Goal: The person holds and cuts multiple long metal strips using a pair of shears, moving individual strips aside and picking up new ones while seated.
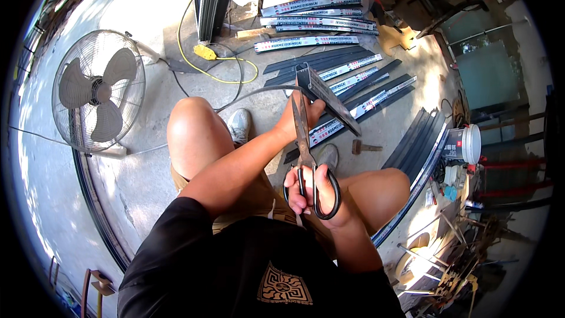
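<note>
My left hand (pixel 299 113) is closed around a short dark metal profile (pixel 331 103), which slants from upper left to lower right in front of my knees. A thin grey flexible strip (pixel 259 90) runs from the profile's upper end, leftwards and down past my left knee. My right hand (pixel 323 193) grips scissors (pixel 305 156) with black looped handles, fingers and thumb through the loops. The blades point away from me, their tips a little apart beside my left hand and the profile's upper end. Whether the strip lies between the blades I cannot tell.
Dark profiles (pixel 318 59) with printed film lie on the concrete beyond my feet, more profiles (pixel 415 141) to the right. A hammer (pixel 366 147) lies near my right shoe. A fan (pixel 99 91) stands left, a yellow cable connector (pixel 205 52) ahead, a white bucket (pixel 465 144) right.
</note>
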A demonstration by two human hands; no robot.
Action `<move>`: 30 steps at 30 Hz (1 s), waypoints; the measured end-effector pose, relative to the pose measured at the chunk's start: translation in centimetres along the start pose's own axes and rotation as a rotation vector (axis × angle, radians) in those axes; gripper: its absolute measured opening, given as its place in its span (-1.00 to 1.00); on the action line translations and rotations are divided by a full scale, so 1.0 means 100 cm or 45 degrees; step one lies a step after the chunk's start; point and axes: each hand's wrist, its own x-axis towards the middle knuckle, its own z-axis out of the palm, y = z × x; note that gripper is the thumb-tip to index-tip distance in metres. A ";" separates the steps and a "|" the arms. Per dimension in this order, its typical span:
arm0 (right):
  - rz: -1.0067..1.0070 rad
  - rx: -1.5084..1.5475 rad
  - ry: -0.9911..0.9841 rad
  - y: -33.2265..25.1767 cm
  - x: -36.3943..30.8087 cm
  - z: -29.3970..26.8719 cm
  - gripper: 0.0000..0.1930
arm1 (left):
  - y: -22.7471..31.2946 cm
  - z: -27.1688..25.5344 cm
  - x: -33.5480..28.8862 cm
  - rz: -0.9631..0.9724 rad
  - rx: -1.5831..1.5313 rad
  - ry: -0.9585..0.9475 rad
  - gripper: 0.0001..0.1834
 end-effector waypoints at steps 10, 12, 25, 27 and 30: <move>-0.036 -0.026 0.003 -0.011 0.025 -0.008 -0.12 | -0.005 0.009 -0.009 0.125 -0.037 0.024 -0.24; -0.043 -0.022 0.014 -0.011 0.027 -0.009 -0.10 | -0.004 0.011 -0.010 0.109 -0.038 0.023 -0.24; -0.084 0.007 0.019 -0.015 0.038 -0.007 -0.03 | -0.010 0.018 -0.009 0.029 -0.153 0.051 -0.22; -0.075 0.040 0.051 -0.014 0.038 -0.005 -0.01 | -0.007 0.018 -0.010 -0.043 -0.225 0.010 -0.22; -0.062 0.076 0.026 -0.009 0.042 -0.009 0.02 | -0.009 0.019 -0.012 -0.032 -0.264 0.027 -0.21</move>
